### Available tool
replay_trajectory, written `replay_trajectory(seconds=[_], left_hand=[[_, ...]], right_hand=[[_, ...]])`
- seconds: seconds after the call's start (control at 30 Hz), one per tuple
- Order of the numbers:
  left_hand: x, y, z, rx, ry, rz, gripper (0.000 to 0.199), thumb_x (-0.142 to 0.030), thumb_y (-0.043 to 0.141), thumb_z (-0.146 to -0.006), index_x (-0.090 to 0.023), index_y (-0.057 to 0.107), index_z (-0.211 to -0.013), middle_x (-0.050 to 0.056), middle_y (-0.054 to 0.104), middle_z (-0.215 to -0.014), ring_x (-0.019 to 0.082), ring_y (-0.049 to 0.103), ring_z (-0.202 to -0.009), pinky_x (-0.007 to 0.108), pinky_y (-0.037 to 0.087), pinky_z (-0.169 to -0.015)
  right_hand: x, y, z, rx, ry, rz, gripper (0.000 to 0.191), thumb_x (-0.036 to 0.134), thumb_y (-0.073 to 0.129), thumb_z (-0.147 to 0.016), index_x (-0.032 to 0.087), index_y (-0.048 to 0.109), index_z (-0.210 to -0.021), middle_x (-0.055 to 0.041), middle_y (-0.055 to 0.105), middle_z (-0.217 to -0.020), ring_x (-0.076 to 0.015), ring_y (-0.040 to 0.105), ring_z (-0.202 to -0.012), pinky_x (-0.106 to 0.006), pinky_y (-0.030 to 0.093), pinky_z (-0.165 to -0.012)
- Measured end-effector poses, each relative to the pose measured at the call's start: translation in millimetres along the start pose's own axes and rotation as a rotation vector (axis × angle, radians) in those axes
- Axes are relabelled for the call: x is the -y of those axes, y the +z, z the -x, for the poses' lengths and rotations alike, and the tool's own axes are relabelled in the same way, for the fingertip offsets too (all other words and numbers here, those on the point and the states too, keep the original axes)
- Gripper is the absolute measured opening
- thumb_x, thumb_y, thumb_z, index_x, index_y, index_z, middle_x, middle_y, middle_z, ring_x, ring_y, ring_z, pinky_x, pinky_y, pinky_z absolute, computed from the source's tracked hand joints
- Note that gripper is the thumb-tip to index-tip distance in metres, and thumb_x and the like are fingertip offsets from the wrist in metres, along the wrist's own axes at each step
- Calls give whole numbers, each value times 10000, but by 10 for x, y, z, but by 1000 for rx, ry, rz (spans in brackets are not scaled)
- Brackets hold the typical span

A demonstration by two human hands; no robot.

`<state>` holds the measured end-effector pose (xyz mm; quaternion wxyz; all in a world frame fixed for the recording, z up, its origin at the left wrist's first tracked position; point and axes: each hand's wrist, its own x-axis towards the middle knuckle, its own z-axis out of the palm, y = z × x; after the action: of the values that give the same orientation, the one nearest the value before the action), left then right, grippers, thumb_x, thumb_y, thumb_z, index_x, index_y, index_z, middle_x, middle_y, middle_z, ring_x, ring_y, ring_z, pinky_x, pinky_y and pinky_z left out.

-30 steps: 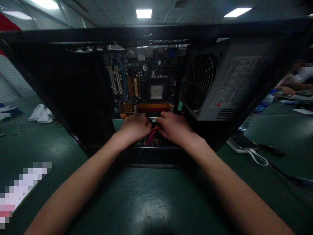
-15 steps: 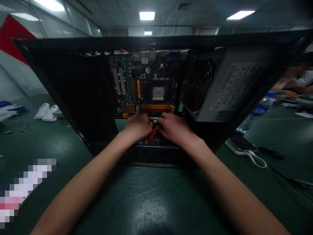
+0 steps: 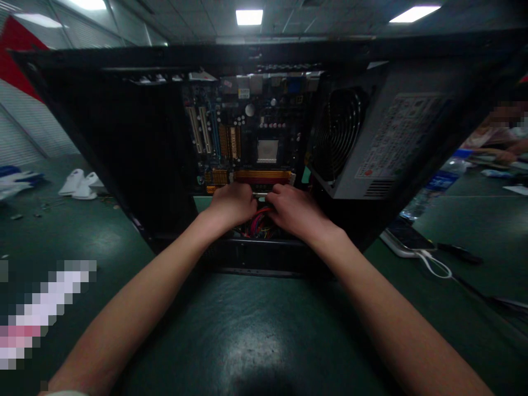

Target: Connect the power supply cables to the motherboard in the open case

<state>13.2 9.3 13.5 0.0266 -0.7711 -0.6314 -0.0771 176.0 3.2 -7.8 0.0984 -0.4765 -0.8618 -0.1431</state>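
A black computer case (image 3: 264, 264) stands on the green table with its side open towards me. Inside it sits the motherboard (image 3: 284, 124), its memory slots (image 3: 264, 177) running along the lower edge. My left hand (image 3: 233, 203) and my right hand (image 3: 292, 209) are both inside the case, just below those slots. Their fingers are curled and turned down, close to a bundle of coloured cables (image 3: 259, 223). What the fingertips grip, if anything, is hidden. To the right of the board is the grey power supply (image 3: 388, 148) with its round fan grille (image 3: 338, 135).
At right stand a water bottle (image 3: 439, 184) and a phone (image 3: 408, 234) with a white cable (image 3: 437, 268). White slipper-like items (image 3: 78, 184) and blue-white gloves (image 3: 18, 180) lie at left. Another person's hand (image 3: 503, 155) shows at the far right.
The view has shifted slightly, so the case sits a little higher and larger in the picture. Both hands stay at the same place by the memory slots.
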Motion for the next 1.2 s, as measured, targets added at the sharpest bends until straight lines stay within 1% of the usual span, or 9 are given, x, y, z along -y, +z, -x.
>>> replay_trajectory(seconds=[0.13,0.27,0.4,0.57,0.73,0.83,0.97,1.07,1.2], left_hand=[[-70,4,-27,-10,11,-40,408,-311,494,-927,-82,752,-1142,240,762,-1052,388,729,-1023,460,577,-832],[-97,60,-16,-26,4,-25,385,-295,488,-939,-101,750,-1144,221,762,-1067,368,728,-1043,437,579,-844],[-30,87,30,-4,28,51,378,-340,467,-971,-132,745,-1121,187,763,-1073,337,723,-1050,423,570,-874],[56,65,51,37,49,129,381,-379,453,-984,-150,750,-1050,159,771,-1023,298,725,-1019,392,563,-877],[39,54,47,38,30,127,342,-342,475,-974,-143,748,-1028,169,767,-1022,313,732,-1008,396,562,-863],[33,82,37,14,48,106,340,-327,472,-981,-136,744,-1052,181,762,-1053,321,733,-1020,401,559,-872],[50,131,5,-5,77,100,370,-320,464,-981,-113,754,-1080,196,763,-1066,306,730,-1011,373,558,-858],[58,139,-17,12,81,111,386,-310,461,-980,-99,753,-1117,207,758,-1094,304,723,-1022,373,556,-867],[54,106,-21,14,87,118,371,-312,475,-977,-94,757,-1080,205,763,-1048,305,728,-976,379,554,-845]], right_hand=[[-19,20,-4,-4,-8,28,199,218,586,-960,147,723,-1085,-114,670,-1117,-258,643,-1015,-335,435,-722],[-38,60,-11,-7,-22,23,189,194,591,-945,136,725,-1064,-114,672,-1084,-245,644,-983,-319,424,-736],[-57,120,-25,-40,-24,15,171,191,635,-906,126,723,-1037,-120,671,-1039,-247,642,-934,-315,419,-724],[-69,147,-38,-70,-10,4,154,172,639,-887,123,720,-1007,-129,664,-1022,-258,633,-932,-319,422,-737],[-70,144,-35,-56,4,-22,151,180,622,-893,136,723,-996,-133,648,-1022,-260,626,-915,-333,427,-735],[-57,125,-29,-30,12,-25,153,176,619,-891,140,723,-998,-133,642,-1024,-258,624,-908,-335,428,-738],[-36,94,-21,7,2,-34,169,155,607,-901,121,715,-1026,-136,637,-1039,-261,625,-934,-332,427,-759],[-30,94,-16,-4,-27,-45,172,143,599,-908,116,706,-1041,-131,631,-1044,-256,619,-954,-325,422,-779],[-16,94,-8,-50,-56,-46,151,140,602,-910,114,694,-1027,-126,623,-1043,-247,603,-946,-318,407,-773]])
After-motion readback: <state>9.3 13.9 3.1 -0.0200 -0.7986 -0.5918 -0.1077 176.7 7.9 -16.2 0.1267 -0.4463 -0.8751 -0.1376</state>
